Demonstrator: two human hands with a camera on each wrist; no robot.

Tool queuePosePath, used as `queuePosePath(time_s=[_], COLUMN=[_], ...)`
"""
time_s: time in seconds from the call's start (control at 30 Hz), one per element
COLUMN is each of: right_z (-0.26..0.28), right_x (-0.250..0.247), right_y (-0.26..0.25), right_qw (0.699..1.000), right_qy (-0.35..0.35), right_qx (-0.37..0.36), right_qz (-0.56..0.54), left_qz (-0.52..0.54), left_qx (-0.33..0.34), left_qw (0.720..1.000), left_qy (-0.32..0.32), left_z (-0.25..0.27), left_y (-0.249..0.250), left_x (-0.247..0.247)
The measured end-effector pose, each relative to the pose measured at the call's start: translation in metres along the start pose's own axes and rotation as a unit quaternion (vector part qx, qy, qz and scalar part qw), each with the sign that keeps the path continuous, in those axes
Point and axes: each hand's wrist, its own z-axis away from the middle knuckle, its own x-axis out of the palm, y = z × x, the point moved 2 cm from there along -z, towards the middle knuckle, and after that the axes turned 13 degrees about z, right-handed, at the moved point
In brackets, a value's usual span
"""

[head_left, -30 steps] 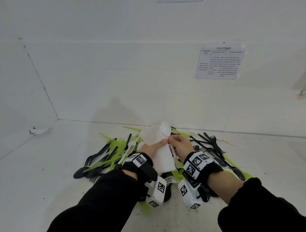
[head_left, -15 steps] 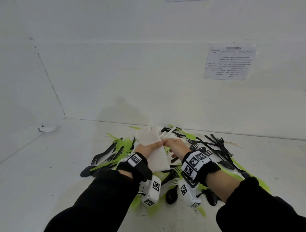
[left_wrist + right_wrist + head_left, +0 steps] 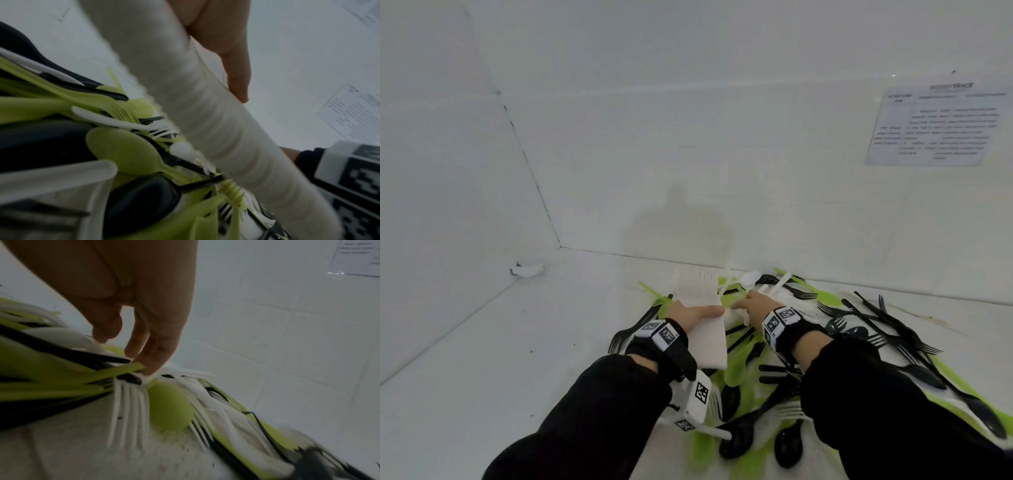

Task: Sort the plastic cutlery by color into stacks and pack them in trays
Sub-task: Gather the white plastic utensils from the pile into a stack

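Over the white table (image 3: 482,359) we hold a thick stack of white plastic forks (image 3: 702,318) in our left hand (image 3: 693,313), fingers wrapped around it, above the mixed heap of green, black and white plastic cutlery (image 3: 756,394). Just beside it, our right hand (image 3: 755,303) reaches down, loosely bent fingers (image 3: 152,363) touching a white plastic fork (image 3: 129,404) in the heap.

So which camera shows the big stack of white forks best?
The head view: it shows the whole stack of white forks, tines fanned at the top, gripped by the left hand. The left wrist view shows the stack only as a blurred white column from very close. The right wrist view does not show it clearly.
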Motion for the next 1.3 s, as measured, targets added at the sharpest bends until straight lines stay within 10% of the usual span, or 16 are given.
queuePosePath(time_s=[0.27,0.57,0.73,0.93,1.07,1.3], right_z=[-0.022,-0.019,-0.003,-0.012,-0.012,-0.017], right_x=[0.0,-0.016,-0.03,-0.014,0.0,-0.014], right_y=[-0.009,0.011,0.029,0.023,0.017,-0.01], right_qw=[0.993,0.982,0.835,0.994,0.997,0.991], right_qy=[0.015,0.182,0.321,0.068,0.007,0.117], right_qx=[-0.094,0.019,0.06,0.045,0.058,0.044], right_qz=[0.07,-0.036,-0.442,-0.068,0.052,-0.054], left_qz=[0.039,0.043,0.047,0.04,0.038,0.062], left_qx=[-0.012,0.004,-0.008,-0.013,-0.009,-0.008], left_qw=[0.999,0.998,0.998,0.998,0.998,0.996], left_qy=[0.022,0.05,0.047,0.047,0.05,0.064], left_z=[-0.014,-0.01,-0.005,-0.001,-0.007,0.0], left_y=[0.004,0.005,0.006,0.01,0.009,0.017], left_x=[-0.012,-0.018,-0.017,-0.013,-0.017,-0.033])
